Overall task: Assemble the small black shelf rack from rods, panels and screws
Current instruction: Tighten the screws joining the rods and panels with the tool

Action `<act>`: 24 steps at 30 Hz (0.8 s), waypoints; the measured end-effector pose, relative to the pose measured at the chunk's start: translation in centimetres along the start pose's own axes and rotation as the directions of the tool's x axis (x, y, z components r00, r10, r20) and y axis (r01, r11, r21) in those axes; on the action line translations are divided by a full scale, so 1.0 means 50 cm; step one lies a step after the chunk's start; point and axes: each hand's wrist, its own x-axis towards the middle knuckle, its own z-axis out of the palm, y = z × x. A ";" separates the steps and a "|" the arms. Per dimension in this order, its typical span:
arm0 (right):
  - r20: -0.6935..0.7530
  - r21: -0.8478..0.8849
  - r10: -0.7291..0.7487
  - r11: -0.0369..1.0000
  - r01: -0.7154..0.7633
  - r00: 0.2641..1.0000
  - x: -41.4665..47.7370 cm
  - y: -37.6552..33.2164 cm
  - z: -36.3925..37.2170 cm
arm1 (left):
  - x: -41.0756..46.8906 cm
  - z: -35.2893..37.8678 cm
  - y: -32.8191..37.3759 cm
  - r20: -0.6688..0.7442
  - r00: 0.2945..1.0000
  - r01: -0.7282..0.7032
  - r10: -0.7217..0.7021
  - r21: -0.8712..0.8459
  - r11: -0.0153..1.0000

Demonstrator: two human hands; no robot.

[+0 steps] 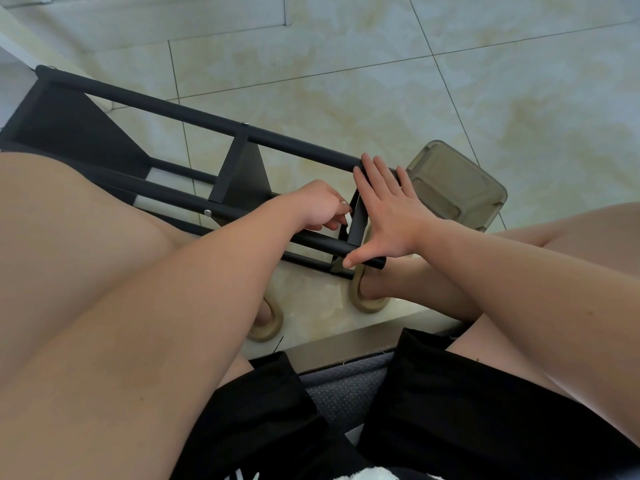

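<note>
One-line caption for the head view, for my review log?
Flat right hand rests across the black rack; left hand curls its fingers at the end panel.

Large pale floor tiles (381, 46) with beige marbling (glossy, catching soft even light) run between thin dark grout lines. A smoky translucent plastic tub (457, 183) stands on them. A grey dotted cushion (346, 382) edges the seat below.

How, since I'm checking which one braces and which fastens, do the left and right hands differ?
The right hand lies spread, fingers straight, across the rack end; the left hand is curled. The right hand spans far rod to near rod; the left hand pinches a small silvery piece beside the end panel. Both work at the same end.
</note>
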 end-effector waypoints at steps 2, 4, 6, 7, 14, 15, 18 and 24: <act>0.000 0.003 -0.001 1.000 0.001 1.000 0.000 0.001 0.001 | 0.000 -0.001 0.000 -0.001 1.000 -0.002 0.002 -0.029 1.000; 0.000 0.003 -0.002 1.000 0.002 1.000 0.000 0.001 0.001 | 0.000 0.000 -0.001 0.004 1.000 -0.003 0.003 -0.039 0.999; 0.000 0.002 -0.002 1.000 0.002 1.000 0.001 0.001 0.002 | 0.001 0.000 -0.001 0.016 1.000 -0.003 0.003 -0.028 1.000; 0.000 0.003 -0.002 1.000 0.002 1.000 0.001 0.001 0.002 | 0.002 0.001 -0.002 0.020 1.000 0.001 0.000 -0.025 1.000; -0.002 0.002 -0.004 1.000 0.004 1.000 0.002 0.003 0.004 | 0.004 -0.002 -0.001 0.038 0.999 0.029 -0.027 -0.067 0.997; -0.003 0.002 -0.005 1.000 0.005 1.000 0.002 0.004 0.004 | 0.004 -0.002 0.000 0.040 0.999 0.033 -0.031 -0.067 0.997; -0.006 -0.001 -0.009 1.000 0.009 1.000 0.002 0.004 0.006 | 0.003 -0.003 0.003 0.051 0.997 0.059 -0.056 -0.055 0.997; -0.016 -0.004 -0.013 1.000 0.013 1.000 0.002 0.006 0.009 | 0.005 -0.007 0.003 0.080 0.993 0.094 -0.090 -0.048 0.994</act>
